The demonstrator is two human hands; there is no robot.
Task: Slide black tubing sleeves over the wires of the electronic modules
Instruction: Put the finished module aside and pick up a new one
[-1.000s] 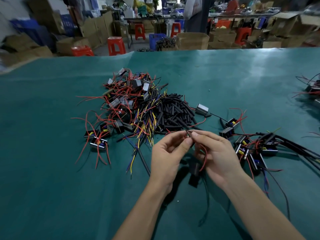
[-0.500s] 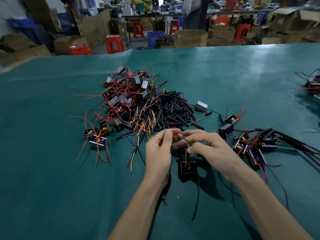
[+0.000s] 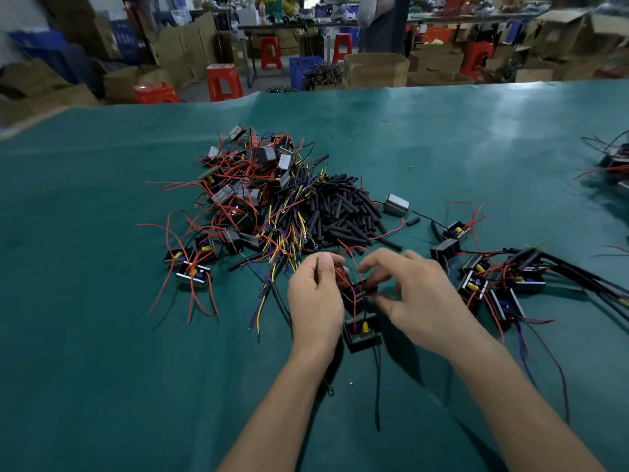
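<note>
A small black module (image 3: 361, 333) with a yellow part inside lies on the green mat between my hands, its red wires rising up. My left hand (image 3: 316, 296) pinches those red wires above it. My right hand (image 3: 413, 294) pinches a short black tubing sleeve (image 3: 369, 291) right beside the wires, the other fingers spread. A heap of loose black sleeves (image 3: 340, 209) lies just beyond my hands. To its left sits a tangled pile of modules with red, yellow and blue wires (image 3: 248, 199).
A group of modules with black sleeved leads (image 3: 493, 281) lies to the right. A lone silver module (image 3: 396, 205) sits behind the sleeves. More wired parts (image 3: 612, 165) lie at the far right edge. Boxes and red stools stand beyond the table.
The module has come down from hanging between my hands onto the mat. My hands have dropped lower and closer to it, the right fingers spreading.
</note>
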